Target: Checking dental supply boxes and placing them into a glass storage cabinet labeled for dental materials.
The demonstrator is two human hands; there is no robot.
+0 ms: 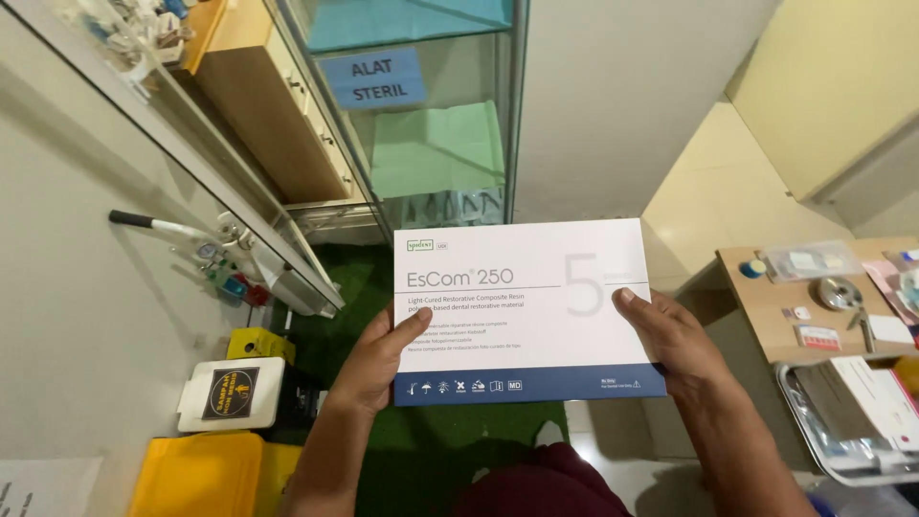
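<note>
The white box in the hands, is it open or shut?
Shut. The white box shows its flat, unbroken front, with no flap lifted; left hand and right hand grip its sides.

Around the room: cabinet, bins, side table

A glass cabinet is holding green cloth; yellow bins are sitting on green flooring; a metal tray is resting by a wooden table.

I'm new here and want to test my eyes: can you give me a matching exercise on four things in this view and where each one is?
Things:
1. white box
2. yellow bin
3. metal tray
4. green cloth

Places:
A. inside the glass cabinet
B. on the floor, lower left
C. held between both hands
D. at the right edge, below the wooden table

Pairs: 1-C, 2-B, 3-D, 4-A
</note>
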